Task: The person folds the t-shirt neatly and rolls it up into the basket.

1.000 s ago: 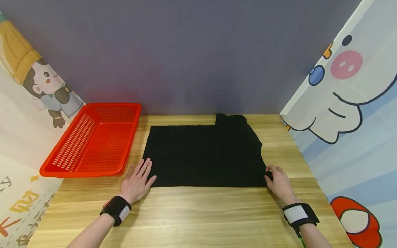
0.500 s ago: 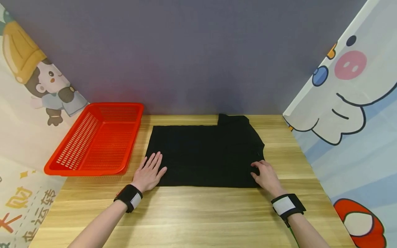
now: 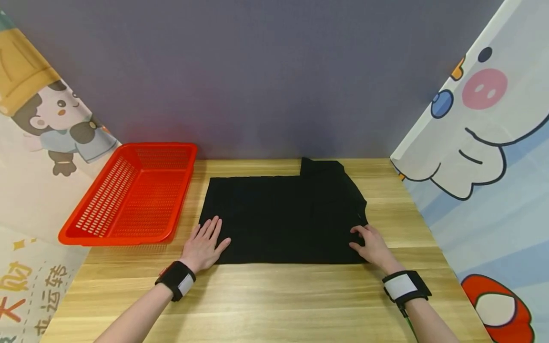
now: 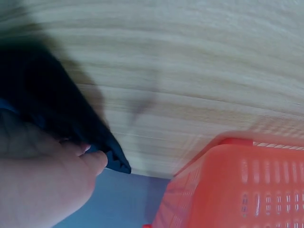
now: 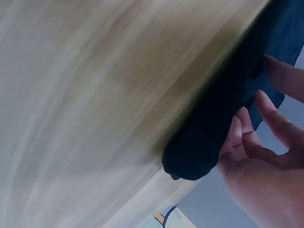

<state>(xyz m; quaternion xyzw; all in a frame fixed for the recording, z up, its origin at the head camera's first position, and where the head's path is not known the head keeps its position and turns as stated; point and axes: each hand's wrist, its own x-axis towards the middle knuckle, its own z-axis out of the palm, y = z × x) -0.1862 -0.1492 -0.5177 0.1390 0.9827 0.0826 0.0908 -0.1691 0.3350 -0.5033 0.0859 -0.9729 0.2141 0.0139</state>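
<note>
A black cloth garment (image 3: pixel 274 219) lies folded flat on the wooden table, with a narrower part jutting out at its back right. My left hand (image 3: pixel 202 245) rests palm down on the garment's left end, fingers straight and thumb spread. At the front right corner, my right hand (image 3: pixel 373 245) touches the cloth with bent fingers. In the right wrist view, the thumb and fingers of the right hand (image 5: pixel 270 156) stand apart along the garment's thick, rounded edge (image 5: pixel 204 142), with no cloth pinched between them. Which garment it is cannot be told for certain.
A red plastic basket (image 3: pixel 182 209) with perforated walls stands left of the garment, close to my left hand. A grey panel (image 3: pixel 266 85) rises behind the table (image 3: pixel 291 305). Printed cartoon sheets (image 3: pixel 463 157) border both sides.
My right hand has let go of the garment's corner and moved left onto the cloth. The left hand has slid right, further over the cloth. The garment's front edge sits slightly nearer me.
</note>
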